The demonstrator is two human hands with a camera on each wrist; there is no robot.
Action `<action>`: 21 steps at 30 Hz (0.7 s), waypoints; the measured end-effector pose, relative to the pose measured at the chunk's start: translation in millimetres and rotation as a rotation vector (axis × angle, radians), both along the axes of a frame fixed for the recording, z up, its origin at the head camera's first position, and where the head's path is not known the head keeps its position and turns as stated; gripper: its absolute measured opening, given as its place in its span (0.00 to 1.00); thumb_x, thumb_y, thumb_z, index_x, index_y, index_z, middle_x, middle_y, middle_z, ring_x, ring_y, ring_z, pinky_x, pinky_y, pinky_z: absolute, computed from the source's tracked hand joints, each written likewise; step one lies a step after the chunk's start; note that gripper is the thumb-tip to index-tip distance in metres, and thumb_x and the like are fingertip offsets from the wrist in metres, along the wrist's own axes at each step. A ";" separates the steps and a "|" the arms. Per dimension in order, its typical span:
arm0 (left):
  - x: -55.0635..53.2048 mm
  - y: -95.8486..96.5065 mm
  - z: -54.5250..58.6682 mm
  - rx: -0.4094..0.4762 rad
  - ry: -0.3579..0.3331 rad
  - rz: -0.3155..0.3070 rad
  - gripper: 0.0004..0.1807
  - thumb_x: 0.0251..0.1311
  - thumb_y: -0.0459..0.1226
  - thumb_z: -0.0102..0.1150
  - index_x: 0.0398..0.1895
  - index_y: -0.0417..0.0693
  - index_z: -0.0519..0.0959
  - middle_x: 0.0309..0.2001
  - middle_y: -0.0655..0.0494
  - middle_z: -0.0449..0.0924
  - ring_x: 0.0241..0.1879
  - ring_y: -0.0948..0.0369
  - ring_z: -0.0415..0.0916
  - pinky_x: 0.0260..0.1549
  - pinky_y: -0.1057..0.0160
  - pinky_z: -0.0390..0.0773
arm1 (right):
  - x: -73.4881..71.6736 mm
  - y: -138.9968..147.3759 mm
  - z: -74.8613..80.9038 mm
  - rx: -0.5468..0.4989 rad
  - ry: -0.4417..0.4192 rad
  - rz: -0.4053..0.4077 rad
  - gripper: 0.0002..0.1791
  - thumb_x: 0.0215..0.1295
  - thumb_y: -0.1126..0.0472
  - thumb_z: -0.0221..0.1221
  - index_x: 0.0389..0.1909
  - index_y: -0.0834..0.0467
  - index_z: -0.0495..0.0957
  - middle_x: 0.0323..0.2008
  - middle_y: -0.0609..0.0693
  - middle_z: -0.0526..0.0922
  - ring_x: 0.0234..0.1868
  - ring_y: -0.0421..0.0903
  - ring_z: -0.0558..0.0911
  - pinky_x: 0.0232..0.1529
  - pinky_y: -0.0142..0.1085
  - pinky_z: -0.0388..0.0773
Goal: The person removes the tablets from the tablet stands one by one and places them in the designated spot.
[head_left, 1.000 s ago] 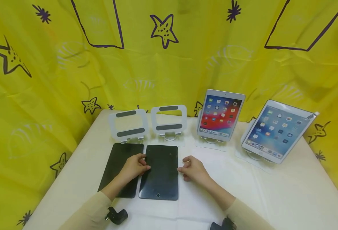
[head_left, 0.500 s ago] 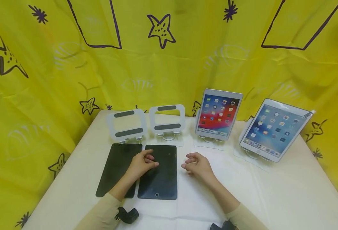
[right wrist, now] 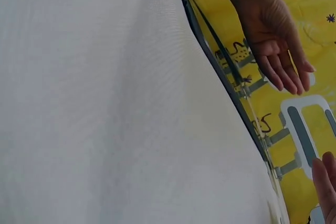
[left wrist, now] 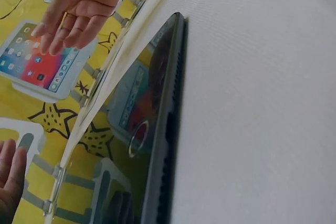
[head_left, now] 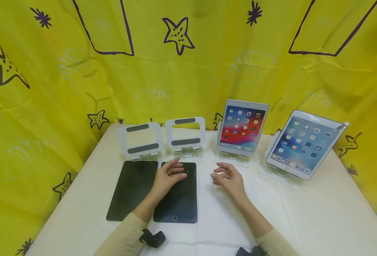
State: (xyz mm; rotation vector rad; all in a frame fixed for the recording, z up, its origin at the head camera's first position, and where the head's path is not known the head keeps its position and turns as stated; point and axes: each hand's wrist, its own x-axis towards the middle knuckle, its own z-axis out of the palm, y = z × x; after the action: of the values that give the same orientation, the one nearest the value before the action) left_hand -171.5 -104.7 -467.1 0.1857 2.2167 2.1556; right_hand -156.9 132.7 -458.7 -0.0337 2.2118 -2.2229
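Two black tablets lie flat, side by side, on the white cloth. Over the upper part of the right-hand black tablet (head_left: 183,202) hovers my left hand (head_left: 166,179), fingers loosely bent and holding nothing. The left-hand black tablet (head_left: 132,186) is partly covered by my left forearm. My right hand (head_left: 232,181) is raised over the cloth to the right of both, its fingers relaxed with nothing between them. The left wrist view catches a black tablet's edge (left wrist: 170,114) and its round button. In the right wrist view my left hand (right wrist: 275,43) hangs with its palm showing.
Behind the black tablets stand two bare white stands, the left stand (head_left: 141,149) and the middle stand (head_left: 186,142). Farther right, a tablet with a red-blue screen (head_left: 241,128) and a tablet with a blue screen (head_left: 303,145) lean on stands. A yellow curtain (head_left: 220,64) hangs behind.
My left hand has left the right-hand black tablet's left edge and risen forward and right over it. My right hand has drawn away from its right edge, fingers loosening.
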 end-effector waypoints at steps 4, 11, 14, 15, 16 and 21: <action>-3.8 8.3 -0.5 0.040 0.053 -0.044 0.35 0.50 0.26 0.66 0.64 0.32 0.65 0.53 0.32 0.73 0.53 0.45 0.75 0.45 0.66 0.79 | -0.8 4.2 -3.0 0.039 0.142 -0.041 0.26 0.54 0.72 0.65 0.55 0.71 0.69 0.43 0.69 0.76 0.30 0.35 0.82 0.33 0.32 0.82; -16.5 30.0 4.5 0.030 0.155 -0.120 0.37 0.51 0.25 0.65 0.66 0.36 0.64 0.58 0.33 0.70 0.56 0.43 0.72 0.54 0.55 0.75 | 3.0 8.3 12.5 0.175 0.267 -0.157 0.29 0.49 0.74 0.67 0.55 0.67 0.71 0.44 0.67 0.78 0.32 0.32 0.80 0.34 0.23 0.78; -21.8 38.8 6.6 0.015 0.202 -0.118 0.38 0.50 0.24 0.66 0.66 0.36 0.63 0.58 0.34 0.70 0.56 0.42 0.72 0.54 0.50 0.73 | 5.8 8.6 21.6 0.231 0.297 -0.178 0.31 0.47 0.75 0.68 0.55 0.71 0.69 0.44 0.67 0.78 0.33 0.42 0.83 0.36 0.25 0.79; -23.5 41.4 7.3 0.006 0.212 -0.115 0.38 0.49 0.24 0.66 0.66 0.36 0.64 0.58 0.35 0.70 0.56 0.43 0.72 0.54 0.49 0.74 | 6.1 9.0 23.4 0.251 0.305 -0.185 0.31 0.47 0.75 0.68 0.55 0.71 0.69 0.44 0.67 0.78 0.34 0.46 0.83 0.37 0.26 0.79; -24.7 43.8 8.3 -0.003 0.221 -0.113 0.38 0.49 0.24 0.66 0.66 0.37 0.64 0.58 0.35 0.71 0.56 0.43 0.72 0.54 0.49 0.74 | 5.6 10.1 23.3 0.267 0.312 -0.193 0.32 0.47 0.74 0.69 0.55 0.71 0.70 0.44 0.66 0.79 0.35 0.51 0.83 0.38 0.28 0.80; -32.3 54.3 11.6 -0.062 0.244 -0.112 0.38 0.49 0.29 0.69 0.66 0.41 0.66 0.57 0.38 0.72 0.55 0.49 0.74 0.53 0.54 0.75 | -4.1 19.6 10.1 0.288 0.312 -0.221 0.33 0.45 0.70 0.71 0.56 0.66 0.71 0.45 0.63 0.80 0.37 0.59 0.81 0.41 0.40 0.81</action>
State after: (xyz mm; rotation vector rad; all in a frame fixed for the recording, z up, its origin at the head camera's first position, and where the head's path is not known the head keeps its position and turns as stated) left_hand -203.8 -50.3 -455.6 0.5844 2.3279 2.1018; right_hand -161.1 152.3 -448.6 -0.1505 2.8118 -2.0930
